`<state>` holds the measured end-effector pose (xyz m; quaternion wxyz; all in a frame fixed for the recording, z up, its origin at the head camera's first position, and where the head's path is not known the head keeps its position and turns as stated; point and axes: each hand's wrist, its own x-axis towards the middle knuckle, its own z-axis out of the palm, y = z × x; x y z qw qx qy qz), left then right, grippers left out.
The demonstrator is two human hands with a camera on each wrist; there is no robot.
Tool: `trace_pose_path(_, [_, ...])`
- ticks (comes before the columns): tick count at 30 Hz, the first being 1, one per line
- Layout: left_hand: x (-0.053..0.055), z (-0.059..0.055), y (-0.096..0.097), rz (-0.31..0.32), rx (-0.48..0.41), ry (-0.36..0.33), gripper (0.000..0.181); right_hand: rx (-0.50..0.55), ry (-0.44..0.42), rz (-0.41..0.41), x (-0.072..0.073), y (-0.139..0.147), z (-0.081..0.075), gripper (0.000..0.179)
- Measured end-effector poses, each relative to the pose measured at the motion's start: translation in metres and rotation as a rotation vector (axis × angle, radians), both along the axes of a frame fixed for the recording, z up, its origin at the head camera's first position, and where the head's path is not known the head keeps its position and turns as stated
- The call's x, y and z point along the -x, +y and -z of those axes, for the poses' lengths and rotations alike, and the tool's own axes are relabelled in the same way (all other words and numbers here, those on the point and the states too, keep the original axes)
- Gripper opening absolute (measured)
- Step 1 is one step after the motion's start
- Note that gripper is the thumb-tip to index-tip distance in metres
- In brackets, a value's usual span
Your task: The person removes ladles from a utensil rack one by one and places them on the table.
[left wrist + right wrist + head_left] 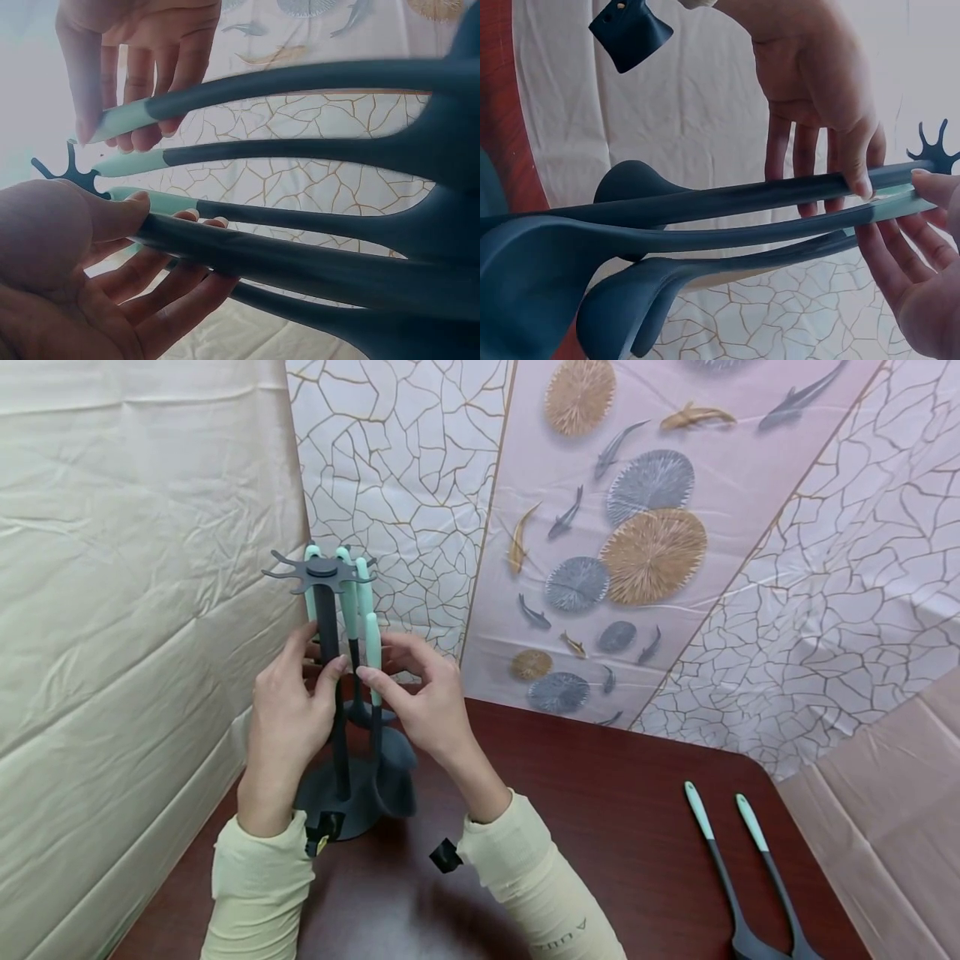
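Note:
A dark utensil stand (pixel 326 618) with a round base and curled hooks on top stands upright at the left of the table. My left hand (pixel 285 710) holds its pole, thumb in front and fingers behind. My right hand (pixel 431 697) pinches the mint handle of a cooking utensil (pixel 373 643), whose broad dark head hangs beside the pole. Its handle top sits below the hooks, apart from them. Several mint-handled utensils (pixel 349 602) hang from the stand; their heads partly overlap. In the left wrist view, the held utensil (pixel 300 79) runs roughly alongside the hanging ones.
Two more mint-handled utensils (pixel 699 814) lie on the dark red table (pixel 570 827) at the right, their heads cut by the frame edge. A cream cloth wall (pixel 150 610) rises close on the left, and a patterned curtain (pixel 405 460) hangs behind the stand.

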<state>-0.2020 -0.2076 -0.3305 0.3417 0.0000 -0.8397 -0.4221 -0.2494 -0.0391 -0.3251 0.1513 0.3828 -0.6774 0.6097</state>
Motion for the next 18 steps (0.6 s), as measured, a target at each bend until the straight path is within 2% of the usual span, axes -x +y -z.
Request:
trace_pose_path(8, [-0.001, 0.000, 0.000, -0.009, 0.000, -0.025, 0.048, -0.013, -0.005, 0.025, 0.000, 0.006, 0.004, 0.036])
trace_pose_path(18, [0.001, 0.000, 0.000, -0.004, -0.009, -0.019, 0.049, -0.007, 0.015, 0.062, 0.002, 0.014, 0.003, 0.036])
